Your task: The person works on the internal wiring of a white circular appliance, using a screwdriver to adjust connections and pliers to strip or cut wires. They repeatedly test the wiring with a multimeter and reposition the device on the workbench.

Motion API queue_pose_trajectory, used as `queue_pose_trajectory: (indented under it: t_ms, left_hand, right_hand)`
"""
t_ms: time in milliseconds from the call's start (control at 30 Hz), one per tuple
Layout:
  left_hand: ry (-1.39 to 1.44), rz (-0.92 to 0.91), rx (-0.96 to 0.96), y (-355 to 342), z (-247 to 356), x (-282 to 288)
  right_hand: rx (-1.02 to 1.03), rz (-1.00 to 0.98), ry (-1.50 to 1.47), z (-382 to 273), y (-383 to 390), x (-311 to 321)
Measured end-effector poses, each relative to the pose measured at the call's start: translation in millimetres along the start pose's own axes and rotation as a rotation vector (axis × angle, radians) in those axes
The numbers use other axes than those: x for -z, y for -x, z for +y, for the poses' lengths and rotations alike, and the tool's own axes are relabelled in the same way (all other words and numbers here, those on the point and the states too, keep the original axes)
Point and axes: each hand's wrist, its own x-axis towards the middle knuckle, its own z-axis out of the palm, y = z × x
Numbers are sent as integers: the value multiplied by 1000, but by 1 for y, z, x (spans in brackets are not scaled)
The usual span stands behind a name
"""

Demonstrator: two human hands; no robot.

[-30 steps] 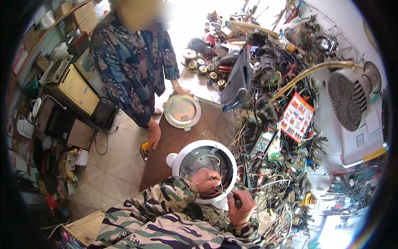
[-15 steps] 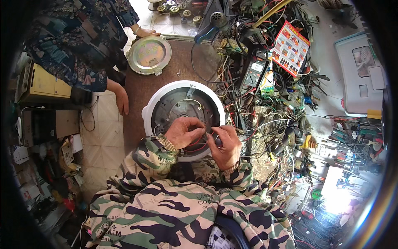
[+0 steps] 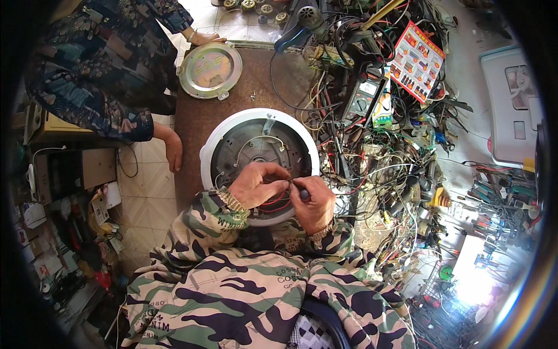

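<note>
A round appliance housing [image 3: 210, 143] with a white rim lies with its open side up on the brown tabletop. Its grey inside holds a pale sleeved wire [image 3: 256, 139], and red wires [image 3: 276, 202] run under my hands. Over the near part of the housing, my left hand [image 3: 256, 186] pinches with thumb and forefinger at something too small to make out. My right hand [image 3: 315, 203] is closed opposite it, fingertips meeting the left's. A dark, rounded tool handle [image 3: 304, 195] shows in its grip; the tool's other end is hidden.
A round metal cover [image 3: 210, 71] rests at the table's far left, under another person's hand [image 3: 204, 38]. That person's other hand [image 3: 173, 152] hangs by the left edge. Tangled wires, a multimeter [image 3: 361, 102] and a blue-grey blower-like tool [image 3: 299, 32] crowd the right.
The whole scene has shifted a little in the view. My fingertips have come closer together over the housing. The other person's hands stay in place.
</note>
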Motion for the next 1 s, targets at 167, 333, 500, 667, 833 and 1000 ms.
queue_pose_trajectory:
  t_ms: [167, 333, 500, 667, 833, 1000]
  left_hand:
    - [-13, 16, -10, -1, -4, 1]
    - [-50, 22, -5, -1, -2, 0]
    - [-164, 45, -49, -2, -1, -1]
    - [-268, 164, -143, -2, -10, -6]
    - [-255, 97, -269, -2, -20, 1]
    - [-269, 120, -337, -7, -23, -1]
  right_hand:
    - [17, 3, -10, 0, -1, 1]
    - [15, 4, -13, -1, -1, 1]
    - [-56, 17, -49, -5, -1, 0]
    - [32, 29, 51, 5, 3, -6]
    - [59, 1, -24, 6, 3, -5]
    - [13, -26, -58, 0, 0, -2]
